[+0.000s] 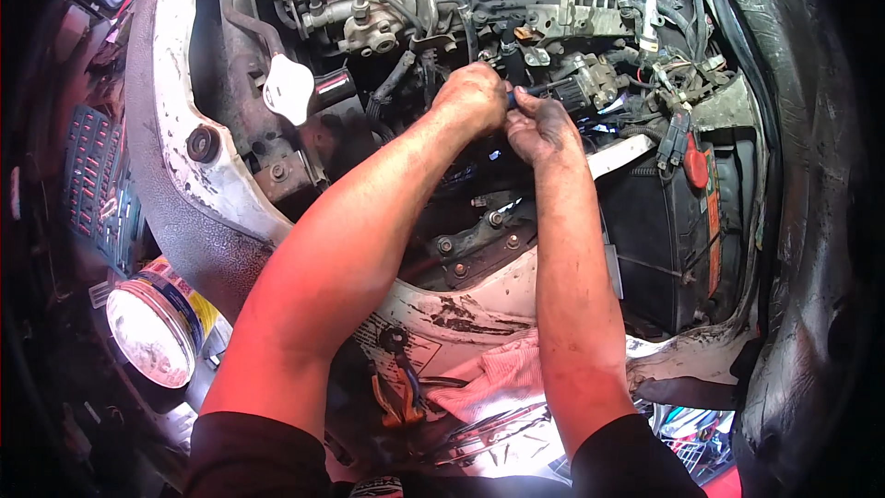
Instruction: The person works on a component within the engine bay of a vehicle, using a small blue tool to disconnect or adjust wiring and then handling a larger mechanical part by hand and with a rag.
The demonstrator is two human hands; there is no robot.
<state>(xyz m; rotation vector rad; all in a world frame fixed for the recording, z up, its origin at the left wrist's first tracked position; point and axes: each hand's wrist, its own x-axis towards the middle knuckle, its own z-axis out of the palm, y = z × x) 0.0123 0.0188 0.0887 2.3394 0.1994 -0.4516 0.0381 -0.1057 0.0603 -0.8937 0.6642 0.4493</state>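
Note:
Both arms reach over the front of an open engine bay. My left hand (470, 100) is closed in a fist, knuckles up, beside the engine; what its fingers hold is hidden. Touching or almost touching it, my right hand (542, 129) is turned partly palm up, its thumb and fingers pinched together. A small dark blue piece (513, 100) shows between the two hands, its kind not clear. Just beyond the right fingertips sits a black ribbed part (570, 92) joined to a metal housing (599, 78). Dark smudges mark the right hand.
A battery (645, 240) with a red terminal cover (695, 164) stands right. A silver radiator cap (288, 89) lies left. Pliers (396, 392) and a pink cloth (493, 376) rest at the near edge. A white-lidded bucket (147, 332) and a slotted plastic tray (97, 184) stand further left.

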